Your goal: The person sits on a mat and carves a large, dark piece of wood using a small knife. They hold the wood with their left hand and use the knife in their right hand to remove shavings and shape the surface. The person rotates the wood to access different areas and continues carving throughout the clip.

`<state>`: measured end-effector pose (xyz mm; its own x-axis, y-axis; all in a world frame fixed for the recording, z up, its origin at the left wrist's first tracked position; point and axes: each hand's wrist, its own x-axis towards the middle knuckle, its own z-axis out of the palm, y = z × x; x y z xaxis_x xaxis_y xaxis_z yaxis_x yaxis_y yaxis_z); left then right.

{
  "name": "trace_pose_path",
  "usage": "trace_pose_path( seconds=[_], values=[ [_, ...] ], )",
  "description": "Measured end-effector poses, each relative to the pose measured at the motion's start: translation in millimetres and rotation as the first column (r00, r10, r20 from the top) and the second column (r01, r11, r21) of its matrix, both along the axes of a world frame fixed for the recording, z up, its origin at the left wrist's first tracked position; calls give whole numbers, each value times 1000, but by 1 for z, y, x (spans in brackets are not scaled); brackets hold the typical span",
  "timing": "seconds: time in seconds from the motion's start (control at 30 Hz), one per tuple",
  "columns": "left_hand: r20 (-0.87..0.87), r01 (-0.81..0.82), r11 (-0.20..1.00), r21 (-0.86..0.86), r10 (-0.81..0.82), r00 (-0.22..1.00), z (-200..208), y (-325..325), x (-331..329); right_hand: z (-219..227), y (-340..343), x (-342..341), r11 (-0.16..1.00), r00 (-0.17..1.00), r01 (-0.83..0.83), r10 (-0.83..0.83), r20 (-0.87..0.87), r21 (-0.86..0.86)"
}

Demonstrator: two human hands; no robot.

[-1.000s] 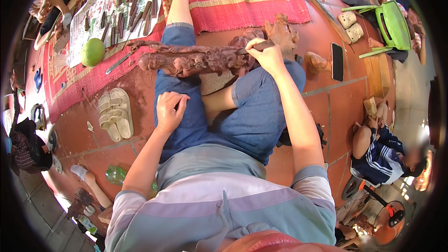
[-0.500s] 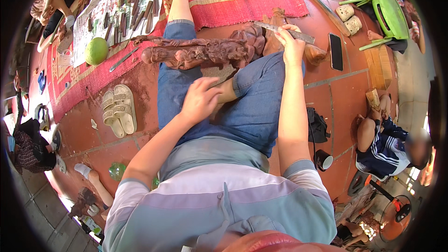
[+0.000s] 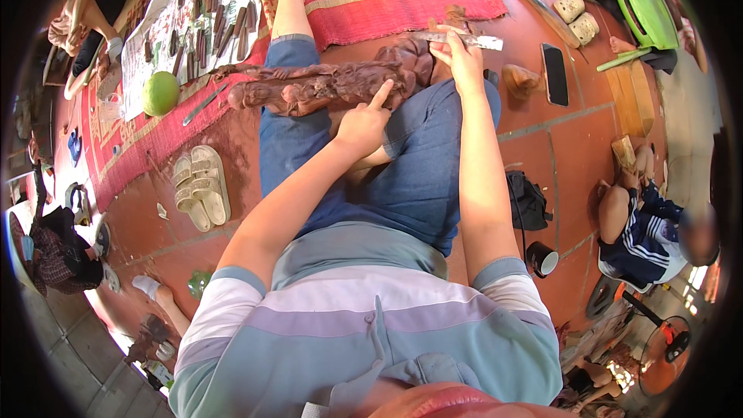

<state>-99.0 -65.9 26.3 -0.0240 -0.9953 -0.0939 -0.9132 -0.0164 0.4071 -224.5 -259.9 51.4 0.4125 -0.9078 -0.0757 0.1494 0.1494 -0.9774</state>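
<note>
A reddish-brown carved wooden figure [image 3: 321,83] lies across my legs, its surface full of deep relief. My left hand [image 3: 362,130] is at its near side, index finger stretched out to the carving and the other fingers loosely curled, holding nothing visible. Its fingertip appears to touch the wood. At the figure's right end, my right hand [image 3: 463,60] is closed round a flat, pale metal blade [image 3: 486,42], which lies crosswise over the carving's end. The blade's exact kind is hard to make out, and part of it is hidden behind the fingers.
Several carving tools lie on a printed sheet [image 3: 159,54] at the far left, near a green round fruit [image 3: 160,94] and a loose metal tool [image 3: 203,105]. Sandals [image 3: 203,186] rest left; a phone [image 3: 555,75], wood block [image 3: 520,81] and cup [image 3: 542,258] right. Other people sit around.
My left hand has moved right and forward to the carving, its index finger now extended. My right hand has shifted slightly left, and the blade now lies flatter across the carving's end.
</note>
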Motion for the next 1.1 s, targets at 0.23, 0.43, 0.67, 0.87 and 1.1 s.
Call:
trace_pose_path(
  seconds=[0.23,0.43,0.67,0.87,1.1],
  values=[
    [-223,-11,999,-33,4,975,-7,63,15,2,10,2,991,984,-131,129,-124,-15],
    [-328,-399,839,-369,285,901,37,104,59,10,34,2,868,825,-370,143,-547,-331],
    [-969,-899,380,218,196,-152,9,104,93,4,61,20,778,844,-371,54,-534,-507],
    [-959,-929,361,81,282,26,-1,74,100,-9,76,37,750,784,-410,-2,-621,-520],
    [-932,-923,383,-31,322,165,-13,75,103,-21,57,34,914,901,-166,-13,-434,-371]
  ],
)
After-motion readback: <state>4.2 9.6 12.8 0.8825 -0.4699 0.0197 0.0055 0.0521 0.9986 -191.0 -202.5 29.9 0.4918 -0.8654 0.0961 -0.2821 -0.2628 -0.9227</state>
